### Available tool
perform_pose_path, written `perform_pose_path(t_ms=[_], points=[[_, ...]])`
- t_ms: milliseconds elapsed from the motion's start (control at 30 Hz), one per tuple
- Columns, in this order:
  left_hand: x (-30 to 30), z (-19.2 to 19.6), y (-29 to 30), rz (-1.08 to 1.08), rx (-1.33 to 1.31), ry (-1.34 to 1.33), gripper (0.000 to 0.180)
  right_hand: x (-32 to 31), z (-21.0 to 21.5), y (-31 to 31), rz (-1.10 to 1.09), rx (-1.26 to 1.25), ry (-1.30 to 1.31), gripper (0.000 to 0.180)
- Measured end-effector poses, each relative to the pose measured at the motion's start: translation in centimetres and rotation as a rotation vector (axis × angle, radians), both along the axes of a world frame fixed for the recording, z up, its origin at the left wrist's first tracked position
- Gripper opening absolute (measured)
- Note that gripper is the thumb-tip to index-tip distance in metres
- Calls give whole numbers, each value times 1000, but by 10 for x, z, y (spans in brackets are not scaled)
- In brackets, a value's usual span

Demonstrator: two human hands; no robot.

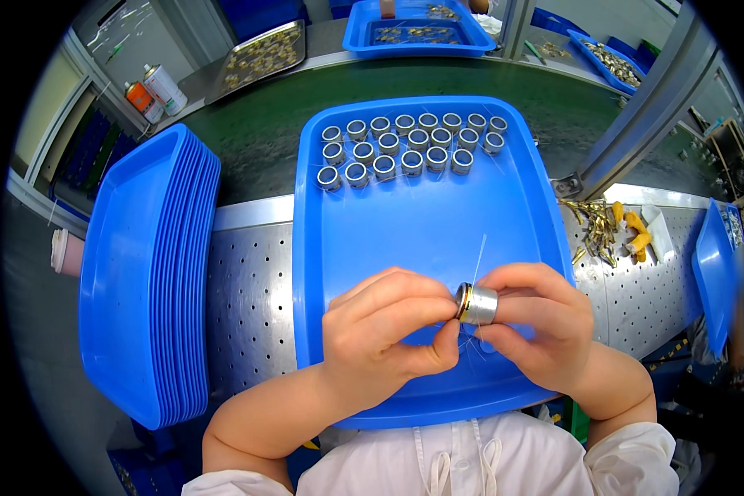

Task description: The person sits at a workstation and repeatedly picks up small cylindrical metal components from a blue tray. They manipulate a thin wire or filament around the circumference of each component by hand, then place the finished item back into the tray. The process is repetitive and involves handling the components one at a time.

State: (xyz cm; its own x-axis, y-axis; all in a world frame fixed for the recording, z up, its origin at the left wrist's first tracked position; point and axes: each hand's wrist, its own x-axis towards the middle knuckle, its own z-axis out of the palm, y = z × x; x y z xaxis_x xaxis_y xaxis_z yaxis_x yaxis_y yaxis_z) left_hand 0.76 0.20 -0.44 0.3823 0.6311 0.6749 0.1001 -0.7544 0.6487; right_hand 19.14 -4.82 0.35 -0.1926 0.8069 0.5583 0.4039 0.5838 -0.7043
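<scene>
Over the blue tray (413, 227), left grip (384, 331) partly hides cylinder (481, 306).

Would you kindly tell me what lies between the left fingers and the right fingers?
In the head view, a silver cylinder lies between the left fingers and right fingers, held by both; a pale strand shows above.

Tray (438, 223): near-left corner behind left forearm (277, 413). Cylinder (481, 305) partly covered by fingertips (443, 310). Far bits (264, 58) too small to tell.
</scene>
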Motion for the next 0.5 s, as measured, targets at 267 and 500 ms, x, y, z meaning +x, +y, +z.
perform_pose_path(t_ms=[267, 500], points=[[0, -2, 0, 10, -24, -1, 21, -1, -2, -1, -37, 102, -79, 26], [0, -2, 1, 32, 192, 14, 22, 2, -1, 0, 53, -172, 146, 24]])
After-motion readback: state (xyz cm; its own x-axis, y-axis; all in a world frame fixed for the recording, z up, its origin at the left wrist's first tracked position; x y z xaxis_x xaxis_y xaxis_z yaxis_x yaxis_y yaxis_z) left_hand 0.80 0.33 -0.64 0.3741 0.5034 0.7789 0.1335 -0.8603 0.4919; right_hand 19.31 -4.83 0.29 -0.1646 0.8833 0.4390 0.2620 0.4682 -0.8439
